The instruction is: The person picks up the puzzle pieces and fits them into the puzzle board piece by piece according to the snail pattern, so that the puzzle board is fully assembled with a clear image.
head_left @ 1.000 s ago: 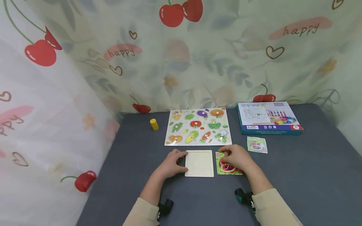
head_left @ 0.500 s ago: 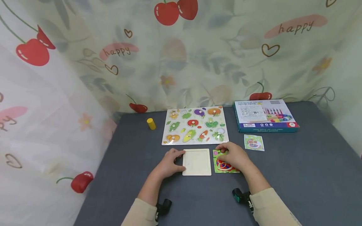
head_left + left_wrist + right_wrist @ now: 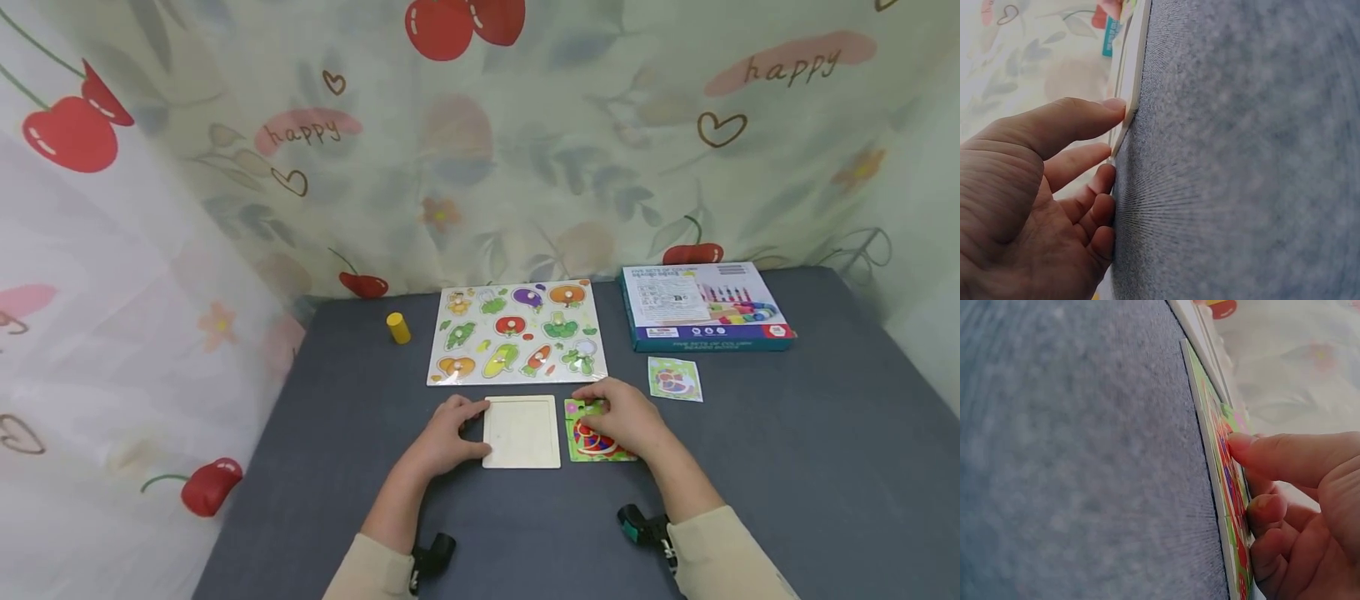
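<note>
A square wooden puzzle tray [image 3: 521,432] with a raised rim lies flat on the table. My left hand [image 3: 442,437] touches its left side, thumb near the front corner and index finger at the back corner; the left wrist view shows the thumb [image 3: 1100,115] against the tray's edge [image 3: 1138,62]. Just right of the tray lies a jigsaw puzzle [image 3: 592,448] with a bright red, blue and green picture. My right hand [image 3: 626,417] grips it at the back, thumb [image 3: 1266,450] on the printed face, index finger at the far edge. The hand hides part of the puzzle.
A vegetable puzzle board [image 3: 517,333] lies behind the tray. To the back right are a boxed set [image 3: 705,308] and a small printed picture card [image 3: 675,379]. A yellow cylinder [image 3: 399,328] stands at the back left. Printed curtains [image 3: 465,183] hang behind the table.
The head view has shifted slightly, so everything appears a little further left. Both hands keep their places on the tray and the jigsaw puzzle.
</note>
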Tool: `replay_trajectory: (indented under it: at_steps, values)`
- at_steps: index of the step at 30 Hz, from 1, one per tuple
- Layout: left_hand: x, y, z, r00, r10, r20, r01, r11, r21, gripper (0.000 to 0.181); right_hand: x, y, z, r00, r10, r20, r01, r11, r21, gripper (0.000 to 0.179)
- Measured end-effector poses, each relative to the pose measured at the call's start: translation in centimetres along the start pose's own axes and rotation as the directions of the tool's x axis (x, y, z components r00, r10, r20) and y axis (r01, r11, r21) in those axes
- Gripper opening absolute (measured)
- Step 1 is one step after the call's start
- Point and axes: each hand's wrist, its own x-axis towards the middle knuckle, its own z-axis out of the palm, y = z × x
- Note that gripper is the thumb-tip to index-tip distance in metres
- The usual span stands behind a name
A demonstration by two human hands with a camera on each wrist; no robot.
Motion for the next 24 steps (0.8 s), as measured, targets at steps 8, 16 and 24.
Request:
replay_trajectory:
  at_steps: [8, 16, 24]
  values:
    - [-0.1, 0.3, 0.3, 1.0, 0.003, 0.006, -0.003, 1.0, 0.017, 0.071, -0.6, -0.1, -0.5, 1.0, 0.011, 0.016, -0.012, 0.999, 0.039, 0.035]
    - [-0.6, 0.3, 0.3, 1.0, 0.013, -0.007, -0.013, 1.0, 0.023, 0.07, -0.6, -0.2, -0.4, 1.0, -0.011, 0.0, 0.011, 0.996, 0.086, 0.033]
    - [-0.5, 0.0, 0.1, 1.0, 0.014, -0.011, -0.014, 1.0, 0.026, 0.07, -0.5, -1.2, -0.8, 0.997, -0.069, -0.03, 0.071, 0.994, 0.081, 0.033]
